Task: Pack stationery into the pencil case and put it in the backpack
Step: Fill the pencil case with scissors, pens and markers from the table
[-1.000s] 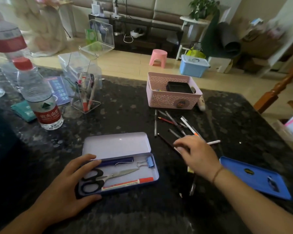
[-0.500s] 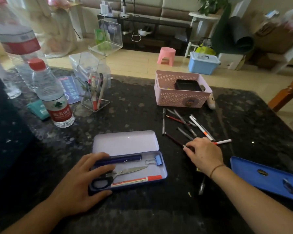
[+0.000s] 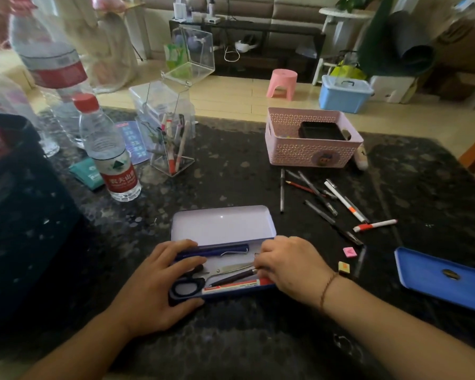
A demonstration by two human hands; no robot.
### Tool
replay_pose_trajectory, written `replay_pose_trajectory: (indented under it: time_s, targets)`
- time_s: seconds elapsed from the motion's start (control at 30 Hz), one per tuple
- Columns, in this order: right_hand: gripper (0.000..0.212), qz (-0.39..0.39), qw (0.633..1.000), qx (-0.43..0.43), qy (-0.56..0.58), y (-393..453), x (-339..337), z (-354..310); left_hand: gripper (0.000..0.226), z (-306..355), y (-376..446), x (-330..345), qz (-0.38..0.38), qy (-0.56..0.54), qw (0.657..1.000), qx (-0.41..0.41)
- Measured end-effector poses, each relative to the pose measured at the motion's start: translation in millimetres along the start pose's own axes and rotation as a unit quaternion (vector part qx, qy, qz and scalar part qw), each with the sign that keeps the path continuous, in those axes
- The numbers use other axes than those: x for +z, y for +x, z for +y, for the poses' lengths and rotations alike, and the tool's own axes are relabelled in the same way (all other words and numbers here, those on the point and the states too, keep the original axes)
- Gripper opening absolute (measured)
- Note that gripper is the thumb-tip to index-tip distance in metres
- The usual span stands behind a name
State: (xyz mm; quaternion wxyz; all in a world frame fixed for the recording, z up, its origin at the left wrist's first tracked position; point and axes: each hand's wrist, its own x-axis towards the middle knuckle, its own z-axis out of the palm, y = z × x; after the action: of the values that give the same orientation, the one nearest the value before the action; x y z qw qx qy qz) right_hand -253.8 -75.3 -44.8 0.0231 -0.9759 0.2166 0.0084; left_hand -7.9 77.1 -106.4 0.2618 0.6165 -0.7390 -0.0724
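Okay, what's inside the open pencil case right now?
Inside the pencil case: a blue pen, scissors, a dark pencil and a red-and-white marker. The right hand covers its right end, hiding anything there.

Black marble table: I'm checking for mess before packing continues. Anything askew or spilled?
Nothing spilled. Loose pens lie scattered at crossing angles beside the pink perforated basket, outside the open blue metal pencil case.

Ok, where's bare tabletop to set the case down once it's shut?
Bare tabletop lies between the water bottle, the pink basket and the pencil case, and along the near edge in front of both hands. Crowded: the loose pens right of the case, up to the blue tray.
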Motion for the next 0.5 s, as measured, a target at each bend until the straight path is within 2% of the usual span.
replay_pose_trajectory:
  time_s: [0.23,0.33,0.43,0.5]
  targets:
    - [0.023,-0.001,0.999,-0.016,0.03,-7,1,-5,0.064,0,1,1,-0.001,-0.007,1.0,0.001]
    - [0.019,0.044,0.995,-0.017,0.083,-18,0,-6,0.062,0,1,1,0.005,-0.004,1.0,0.008]
    - [0.013,0.133,0.985,0.056,0.092,-44,-2,22,0.061,1,3,0,0.012,-0.007,1.0,0.009]
    - [0.011,0.161,0.975,0.133,0.081,-65,0,56,0.062,2,4,0,0.011,-0.001,1.0,0.008]
